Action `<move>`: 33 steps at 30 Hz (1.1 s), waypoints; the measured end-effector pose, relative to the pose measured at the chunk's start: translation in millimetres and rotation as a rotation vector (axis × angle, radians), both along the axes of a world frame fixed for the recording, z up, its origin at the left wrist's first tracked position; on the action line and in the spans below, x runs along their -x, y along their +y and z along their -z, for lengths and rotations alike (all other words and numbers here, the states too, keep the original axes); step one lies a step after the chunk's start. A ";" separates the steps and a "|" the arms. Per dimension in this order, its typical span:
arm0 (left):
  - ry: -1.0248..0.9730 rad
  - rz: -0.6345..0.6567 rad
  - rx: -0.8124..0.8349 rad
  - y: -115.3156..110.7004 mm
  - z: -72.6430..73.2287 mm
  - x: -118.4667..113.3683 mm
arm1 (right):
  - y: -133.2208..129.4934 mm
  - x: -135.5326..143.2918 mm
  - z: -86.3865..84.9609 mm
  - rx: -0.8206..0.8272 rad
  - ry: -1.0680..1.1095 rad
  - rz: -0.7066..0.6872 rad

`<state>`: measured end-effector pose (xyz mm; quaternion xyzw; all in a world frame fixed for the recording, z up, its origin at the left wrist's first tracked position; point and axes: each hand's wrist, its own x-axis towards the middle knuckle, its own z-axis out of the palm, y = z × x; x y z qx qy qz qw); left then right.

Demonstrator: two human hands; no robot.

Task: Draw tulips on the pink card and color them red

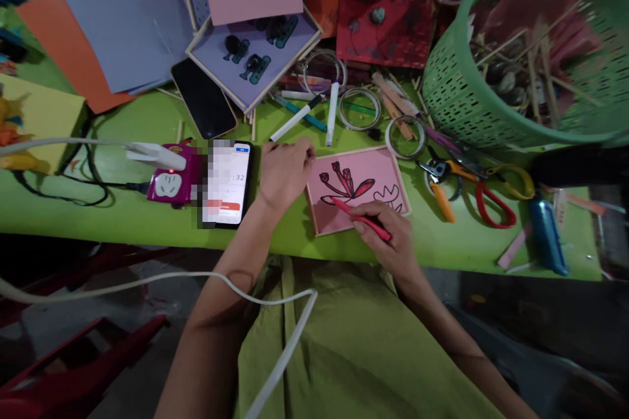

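Observation:
A pink picture in a thin wooden frame lies at the table's front edge. On it, black outlines show flowers on stems and leaves, partly coloured red at the left; the outlined flower at the right is uncoloured. My right hand is closed around a red felt-tip pen. Its tip meets the lower left leaf of the drawing. My left hand rests with curled fingers against the frame's upper left corner, its fingertips partly hidden. Just left of that hand lies a lit phone, partly blurred out.
Behind the frame lie white markers and tape rolls. Pliers and red-handled scissors are at the right, below a green basket of sticks. A purple power socket stands left; a white cable crosses over my left arm.

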<state>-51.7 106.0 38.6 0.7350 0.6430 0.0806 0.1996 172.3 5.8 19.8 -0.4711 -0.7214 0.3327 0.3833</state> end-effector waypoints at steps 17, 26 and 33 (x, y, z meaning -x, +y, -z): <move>0.001 0.004 0.011 -0.8 0.7 -1.0 | 0.1 2.9 -4.0 -0.003 -0.060 -0.032; -0.013 0.005 -0.022 -0.8 3.2 -0.5 | 0.4 2.6 -2.6 0.001 -0.090 -0.051; -0.009 0.003 0.021 -1.3 -2.1 -1.8 | 1.2 3.2 -2.5 -0.016 -0.097 -0.072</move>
